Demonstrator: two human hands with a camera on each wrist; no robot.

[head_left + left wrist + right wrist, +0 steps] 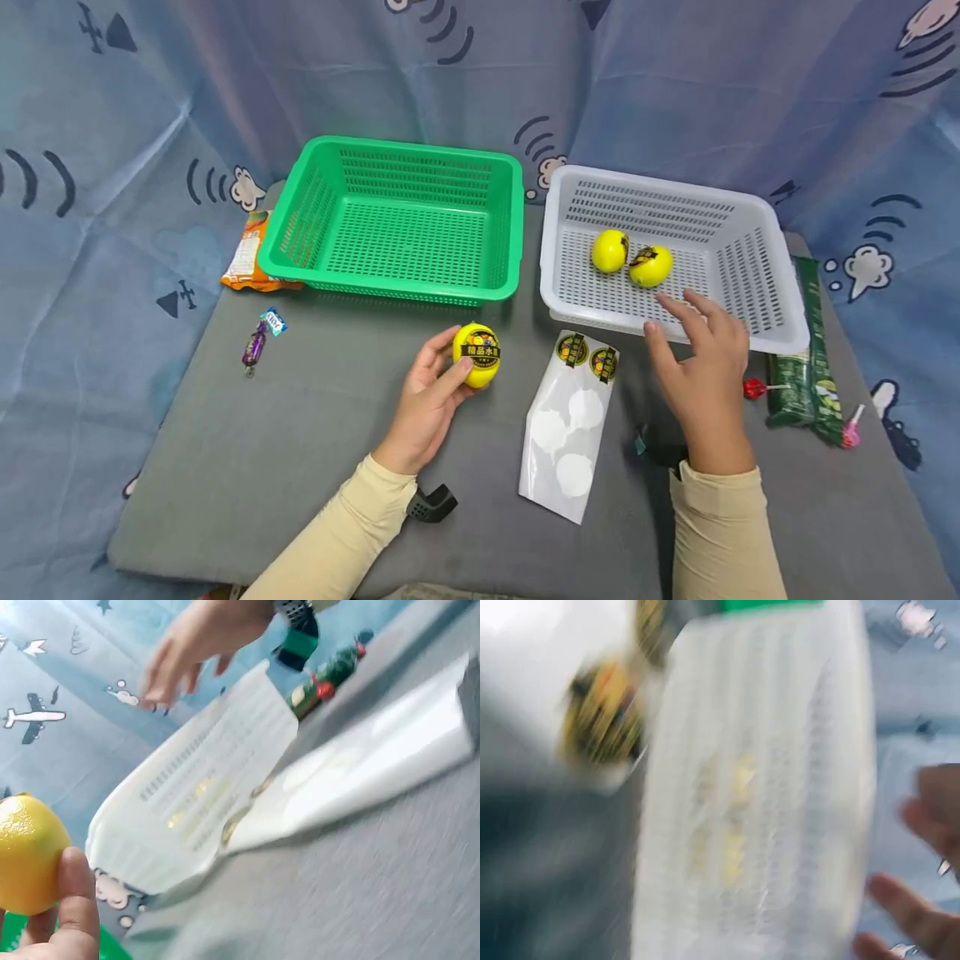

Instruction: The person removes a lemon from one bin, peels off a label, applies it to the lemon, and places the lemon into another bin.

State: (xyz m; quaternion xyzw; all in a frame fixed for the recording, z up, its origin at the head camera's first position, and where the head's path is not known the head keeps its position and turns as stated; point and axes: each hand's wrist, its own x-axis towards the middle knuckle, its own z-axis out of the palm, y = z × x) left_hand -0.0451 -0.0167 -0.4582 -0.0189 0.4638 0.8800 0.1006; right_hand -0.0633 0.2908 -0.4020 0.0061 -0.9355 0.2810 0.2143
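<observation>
Head view | left hand (pixel 426 404) gripped a labelled yellow lemon (pixel 477 355) above the grey table (pixel 285 433), before the green basket (pixel 397 218) | right hand (pixel 701 367) hovered, fingers spread, holding nothing, at the white basket (pixel 671 250) front rim, beside the sticker sheet (pixel 570 417).

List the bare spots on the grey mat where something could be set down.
Free: near-left mat, bordered by the purple candy and the left hand; the empty green plastic basket. Crowded: the centre, with the white sticker sheet; the right edge, with the green packet and lollipops; the white plastic basket, holding two lemons.
</observation>
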